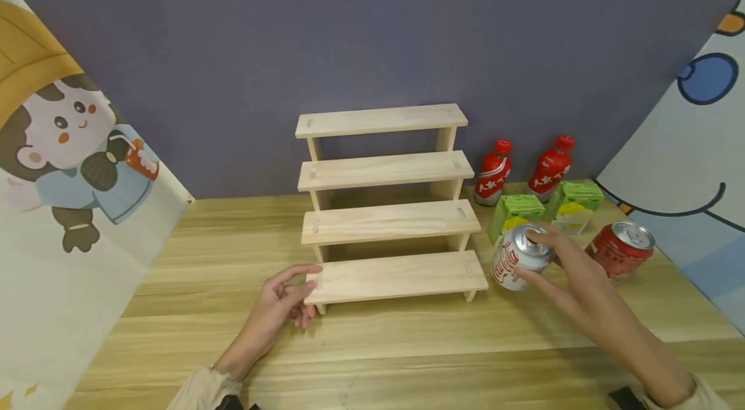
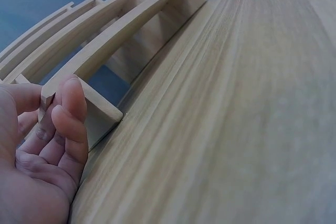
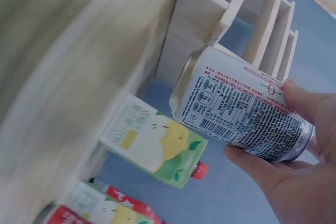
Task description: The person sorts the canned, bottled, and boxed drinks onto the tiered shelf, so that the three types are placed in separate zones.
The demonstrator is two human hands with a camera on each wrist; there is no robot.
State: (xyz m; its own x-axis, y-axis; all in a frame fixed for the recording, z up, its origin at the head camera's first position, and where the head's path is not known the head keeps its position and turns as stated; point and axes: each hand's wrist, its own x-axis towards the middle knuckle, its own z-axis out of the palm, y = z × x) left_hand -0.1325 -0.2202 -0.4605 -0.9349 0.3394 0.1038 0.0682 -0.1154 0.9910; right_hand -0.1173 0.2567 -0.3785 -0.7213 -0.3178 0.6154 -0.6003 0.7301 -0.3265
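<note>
A stepped wooden rack [image 1: 401, 277] with several tiers stands against the dark back wall. My left hand [image 1: 279, 299] holds the left end of its lowest step; in the left wrist view the thumb and fingers [image 2: 71, 100] close about the board's corner. At the rack's right side, my right hand [image 1: 588, 290] grips a white Coca-Cola can [image 1: 511, 262] near its top. The right wrist view has the can [image 3: 239, 106] held off the tabletop, its printed back label facing the camera and its base close to the rack's lowest step.
Behind the can stand two green juice cartons [image 1: 519, 206] with pear pictures and two red-labelled bottles [image 1: 492, 174]. A red can [image 1: 620, 248] stands right of my right hand. Cartoon-printed walls [image 1: 145, 229] flank the wood-grain table [image 1: 372, 358].
</note>
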